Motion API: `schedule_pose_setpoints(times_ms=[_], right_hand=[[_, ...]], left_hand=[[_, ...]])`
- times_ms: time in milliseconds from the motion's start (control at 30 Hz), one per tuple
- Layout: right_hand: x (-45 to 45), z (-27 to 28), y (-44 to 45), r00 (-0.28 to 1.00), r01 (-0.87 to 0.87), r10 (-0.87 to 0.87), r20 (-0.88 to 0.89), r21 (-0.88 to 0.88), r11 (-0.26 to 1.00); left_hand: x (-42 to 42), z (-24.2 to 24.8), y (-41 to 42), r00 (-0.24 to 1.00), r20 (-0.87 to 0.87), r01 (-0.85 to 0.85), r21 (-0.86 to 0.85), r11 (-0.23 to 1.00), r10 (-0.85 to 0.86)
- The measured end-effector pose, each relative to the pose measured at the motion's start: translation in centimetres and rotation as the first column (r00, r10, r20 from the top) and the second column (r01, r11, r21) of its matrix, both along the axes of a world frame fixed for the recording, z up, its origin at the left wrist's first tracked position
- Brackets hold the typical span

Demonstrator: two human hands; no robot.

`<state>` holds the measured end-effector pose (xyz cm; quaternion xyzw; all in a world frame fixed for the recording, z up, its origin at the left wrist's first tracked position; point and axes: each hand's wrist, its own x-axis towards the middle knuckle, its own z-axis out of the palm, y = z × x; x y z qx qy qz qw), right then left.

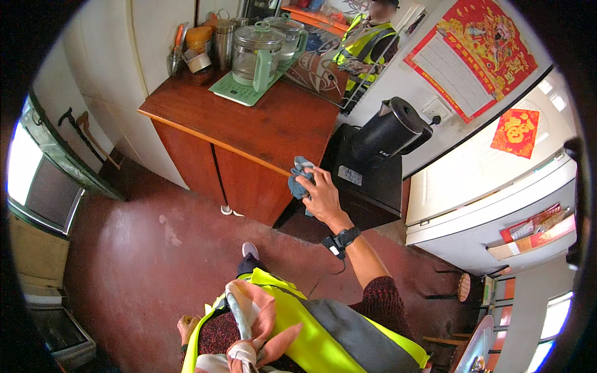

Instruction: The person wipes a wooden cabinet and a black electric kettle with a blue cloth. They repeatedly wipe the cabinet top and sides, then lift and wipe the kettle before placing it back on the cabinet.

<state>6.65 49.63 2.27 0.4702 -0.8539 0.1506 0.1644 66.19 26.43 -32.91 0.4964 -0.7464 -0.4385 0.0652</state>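
My right hand (322, 196) grips a crumpled blue-grey cloth (297, 187) at the near right corner of a reddish-brown wooden cabinet (242, 133). The cloth touches the cabinet's edge there. A strapped device sits on my right wrist. My left hand (186, 328) hangs low beside my body, partly hidden by my yellow vest; its fingers look curled, and whether they hold anything is unclear. Toward the back of the cabinet top, a lidded glass kettle (247, 53) stands on a light green base (235, 95).
Right of the cabinet, a black electric kettle (389, 130) stands on a low black stand (380, 186). Jars and utensils (198, 46) crowd the back left corner. A mirror (317, 77) behind reflects a person in a vest. A stool (463, 286) stands at right.
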Motion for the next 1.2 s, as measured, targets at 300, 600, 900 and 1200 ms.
schedule_pose_setpoints(times_ms=[300,600,900,1200], right_hand=[[-0.4,-0.3,1.6,0.967,0.16,-0.06,0.247,-0.408,0.899],[-9.0,1.0,-5.8,0.952,-0.195,0.194,0.238,-0.021,0.981],[-21.7,2.7,-17.7,0.956,-0.152,0.078,0.283,0.25,0.956],[-33.1,2.0,-23.4,0.968,0.07,-0.16,0.192,0.407,0.911]], left_hand=[[1.5,-1.2,0.1,0.99,0.128,0.069,-0.115,0.991,-0.054],[-9.5,4.1,-2.9,0.998,0.021,-0.06,-0.015,0.998,0.06],[-9.6,1.7,1.6,0.972,0.207,0.135,-0.102,0.986,-0.112],[-5.4,6.5,11.5,0.951,0.283,-0.129,0.005,0.992,0.122]])
